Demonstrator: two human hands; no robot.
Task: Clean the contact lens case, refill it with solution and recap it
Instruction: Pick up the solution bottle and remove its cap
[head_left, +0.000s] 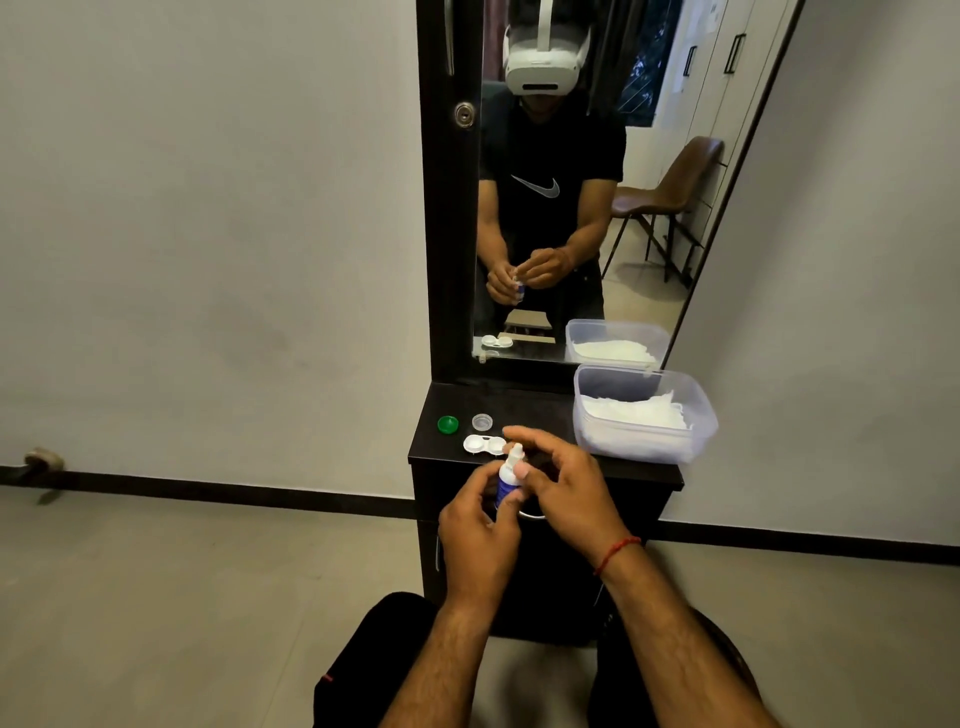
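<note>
The white contact lens case (484, 445) lies open on the dark dresser top (524, 402), both wells uncapped. Its green cap (447, 424) and clear cap (482, 421) rest just behind it, apart from the case. My left hand (475, 538) is wrapped around a small solution bottle (506, 478) with a blue label and white nozzle, held upright in front of the dresser edge. My right hand (563, 491) curls over the bottle's top, thumb against its shoulder and fingers arched above the nozzle. Whether the nozzle carries a cap is unclear.
A clear plastic tub (644, 415) with white tissues sits on the right of the dresser top. A tall mirror (571, 182) stands behind, reflecting a person and a brown chair. Grey walls flank the dresser; my dark-clothed knees are below.
</note>
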